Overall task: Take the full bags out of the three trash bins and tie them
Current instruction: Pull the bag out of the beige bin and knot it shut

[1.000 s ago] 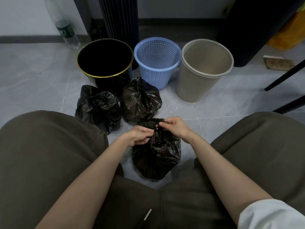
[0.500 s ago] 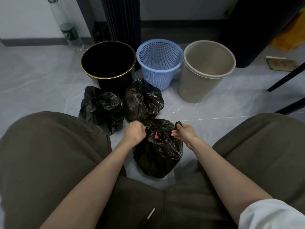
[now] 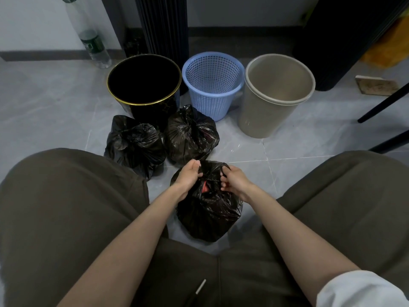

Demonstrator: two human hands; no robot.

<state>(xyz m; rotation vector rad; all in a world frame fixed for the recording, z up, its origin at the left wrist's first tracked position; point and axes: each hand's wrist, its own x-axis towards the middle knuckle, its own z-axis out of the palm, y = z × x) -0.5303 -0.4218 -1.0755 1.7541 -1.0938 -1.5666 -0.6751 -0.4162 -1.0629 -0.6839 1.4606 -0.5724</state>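
Observation:
Three bins stand in a row on the tiled floor: a black bin with a gold rim [image 3: 145, 103], a blue mesh basket [image 3: 212, 100] and a beige bin [image 3: 261, 116]. No bag shows inside any of them. Two tied black bags lie in front of them, one on the left [image 3: 134, 145] and one in the middle [image 3: 191, 136]. A third black bag [image 3: 208, 213] sits between my knees, something red showing at its mouth. My left hand [image 3: 189, 177] and my right hand [image 3: 234, 181] each pinch a flap of that bag's top.
A clear plastic bottle [image 3: 90, 38] leans on the wall at back left. A dark ribbed column [image 3: 163, 29] stands behind the bins. Black furniture legs [image 3: 382, 105] cross the right side, near a flat wooden piece [image 3: 376, 85]. My knees fill both lower sides.
My hands met at the top of the near bag, then pulled apart with the flaps. They now sit a little closer together over the bag's mouth.

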